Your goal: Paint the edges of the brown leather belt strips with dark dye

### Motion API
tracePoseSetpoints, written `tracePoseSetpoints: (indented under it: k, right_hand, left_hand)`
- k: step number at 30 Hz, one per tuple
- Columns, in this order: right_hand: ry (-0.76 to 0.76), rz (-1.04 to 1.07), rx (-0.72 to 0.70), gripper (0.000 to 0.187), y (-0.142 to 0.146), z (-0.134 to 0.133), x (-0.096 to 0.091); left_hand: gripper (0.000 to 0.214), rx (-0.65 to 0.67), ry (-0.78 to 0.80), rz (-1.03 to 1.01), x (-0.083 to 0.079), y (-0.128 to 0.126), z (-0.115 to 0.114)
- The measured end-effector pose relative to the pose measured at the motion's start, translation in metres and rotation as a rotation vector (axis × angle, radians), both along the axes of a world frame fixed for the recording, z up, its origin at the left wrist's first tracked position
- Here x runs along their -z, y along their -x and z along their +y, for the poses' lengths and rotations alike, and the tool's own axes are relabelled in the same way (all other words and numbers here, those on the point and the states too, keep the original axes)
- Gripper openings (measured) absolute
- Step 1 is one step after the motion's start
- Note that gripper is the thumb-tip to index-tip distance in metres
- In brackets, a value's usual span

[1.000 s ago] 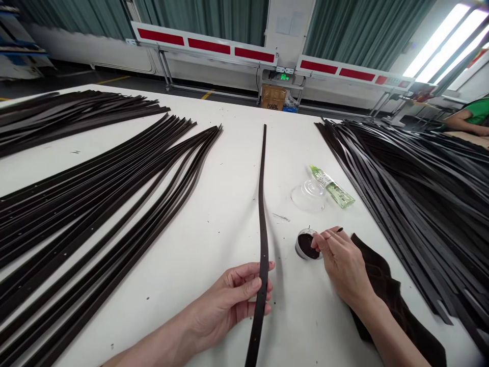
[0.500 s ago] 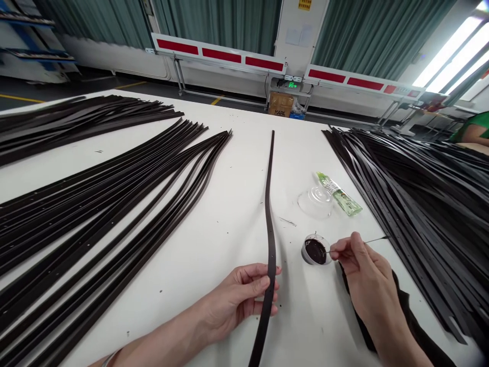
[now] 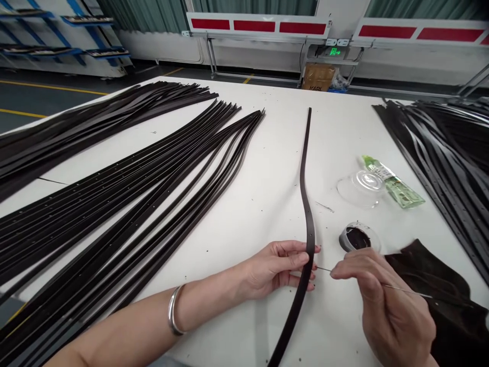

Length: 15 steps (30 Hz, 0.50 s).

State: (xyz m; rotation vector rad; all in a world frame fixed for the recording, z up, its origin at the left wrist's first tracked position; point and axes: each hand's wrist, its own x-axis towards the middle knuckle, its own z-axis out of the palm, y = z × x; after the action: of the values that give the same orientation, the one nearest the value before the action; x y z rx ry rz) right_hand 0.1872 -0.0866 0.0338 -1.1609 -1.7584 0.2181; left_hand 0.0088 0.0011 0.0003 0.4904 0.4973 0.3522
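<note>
A long dark strap (image 3: 308, 214) with small holes, like a belt strip, curves across the white table (image 3: 229, 224). My left hand (image 3: 277, 270) pinches it between thumb and fingers, lifting this part off the surface. In my right hand (image 3: 393, 300) is a thin metal rod (image 3: 408, 291). The rod's front end reaches the strap's right edge, close to my left fingertips; whether it touches is too small to tell. Just beyond my right hand stands a small clear cup (image 3: 345, 240) of dark paste or liquid. A crumpled dark cloth (image 3: 428, 265) lies to its right.
Bundles of dark straps (image 3: 153, 178) spread over the left side, with another bundle (image 3: 431, 168) at the right. Behind the cup are a clear lid (image 3: 369, 181) and a green-and-clear packet (image 3: 403, 188). A cardboard box (image 3: 317, 76) sits past the table's far edge.
My right hand has moved the rod from the cup to the strap's edge. My left hand keeps its hold on the strap. The view has turned left and tipped down.
</note>
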Motion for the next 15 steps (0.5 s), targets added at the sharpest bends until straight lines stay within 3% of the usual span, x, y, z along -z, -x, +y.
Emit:
tracePoseSetpoints:
  k: [8,15]
  right_hand:
    - [0.000,-0.088,-0.015,0.027,0.0069,0.0048,-0.0074]
    - [-0.010,-0.076,-0.053,0.027,0.0089,0.0060,-0.0031]
  left_hand:
    - [0.033,0.008,0.011,0.012,0.0000,-0.0011,-0.0007]
    - [0.035,0.022,0.011,0.005,0.0007,-0.0009,-0.0001]
